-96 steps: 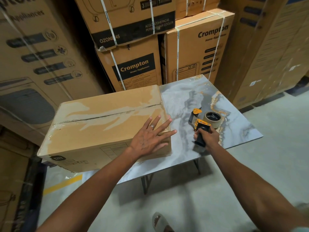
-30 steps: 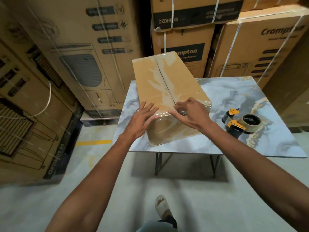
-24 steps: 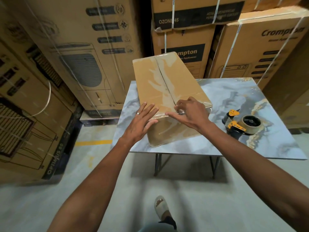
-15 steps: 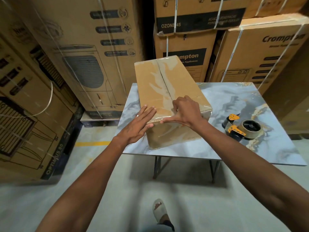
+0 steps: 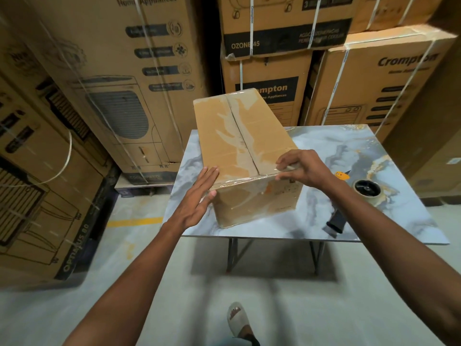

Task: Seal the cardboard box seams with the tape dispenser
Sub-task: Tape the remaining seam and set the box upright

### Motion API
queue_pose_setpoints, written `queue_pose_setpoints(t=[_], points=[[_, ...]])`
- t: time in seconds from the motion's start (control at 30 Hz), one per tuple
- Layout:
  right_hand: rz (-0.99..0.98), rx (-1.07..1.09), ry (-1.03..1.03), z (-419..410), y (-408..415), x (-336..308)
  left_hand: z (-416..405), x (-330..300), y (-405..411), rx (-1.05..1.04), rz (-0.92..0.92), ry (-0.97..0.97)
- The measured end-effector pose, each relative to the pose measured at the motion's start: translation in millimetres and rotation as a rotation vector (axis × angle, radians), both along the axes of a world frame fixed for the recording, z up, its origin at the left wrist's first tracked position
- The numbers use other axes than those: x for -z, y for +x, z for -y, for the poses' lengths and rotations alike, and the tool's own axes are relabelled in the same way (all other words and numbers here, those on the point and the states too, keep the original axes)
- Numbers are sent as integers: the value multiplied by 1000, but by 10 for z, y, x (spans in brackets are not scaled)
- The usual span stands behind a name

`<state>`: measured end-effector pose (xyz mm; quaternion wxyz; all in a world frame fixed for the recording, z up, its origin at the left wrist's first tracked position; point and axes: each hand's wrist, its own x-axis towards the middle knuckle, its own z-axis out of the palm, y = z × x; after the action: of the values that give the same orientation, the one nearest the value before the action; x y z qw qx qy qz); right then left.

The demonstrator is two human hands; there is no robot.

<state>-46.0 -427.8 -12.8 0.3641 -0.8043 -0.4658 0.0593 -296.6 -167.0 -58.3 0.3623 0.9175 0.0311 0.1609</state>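
A brown cardboard box [image 5: 239, 146] lies lengthwise on the marble-patterned table [image 5: 349, 151], its centre seam running away from me under clear tape. My left hand [image 5: 197, 198] lies flat with straight fingers against the box's near left corner. My right hand [image 5: 303, 167] rests on the near right top edge, its fingers pressing the tape there. The tape dispenser [image 5: 359, 193], yellow and black with a tan roll, lies on the table right of the box, partly hidden behind my right forearm. Neither hand holds it.
Tall stacked appliance cartons [image 5: 269, 71] wall in the table at the back, left and right. A loose strap [image 5: 62, 166] hangs from the left cartons. The table stands on thin metal legs [image 5: 232, 255]. My sandalled foot [image 5: 239, 320] is on the concrete floor.
Since 3.2 s ago the box was turned lengthwise and my right hand let go of the dispenser. In the last second my right hand slid right along the near top edge; my left hand shifted to the corner.
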Motion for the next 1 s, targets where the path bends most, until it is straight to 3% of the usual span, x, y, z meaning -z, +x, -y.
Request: queue_pose_setpoints(t=[0.07, 0.13, 0.33, 0.43, 0.57, 0.67, 0.83, 0.93, 1.0], points=[[-30, 35, -14, -24, -9, -12, -13, -28, -19, 3, 3, -16], [60, 50, -27, -37, -76, -8, 8, -44, 7, -34, 4, 29], [447, 11, 55, -92, -408, 297, 440, -154, 468, -30, 52, 429], [491, 43, 77, 62, -322, 384, 465, -98, 559, -74, 62, 417], [489, 107, 101, 453, -75, 359, 381, 47, 502, -140, 205, 465], [366, 150, 132, 607, 25, 292, 371, 87, 502, -141, 253, 416], [-212, 386, 332, 547, -3, 215, 363, 149, 501, -131, 295, 407], [-425, 445, 340, 618, -5, 255, 420, 107, 443, -240, 260, 159], [-449, 466, 338, 637, -36, 318, 508, 49, 358, -405, 272, -41]])
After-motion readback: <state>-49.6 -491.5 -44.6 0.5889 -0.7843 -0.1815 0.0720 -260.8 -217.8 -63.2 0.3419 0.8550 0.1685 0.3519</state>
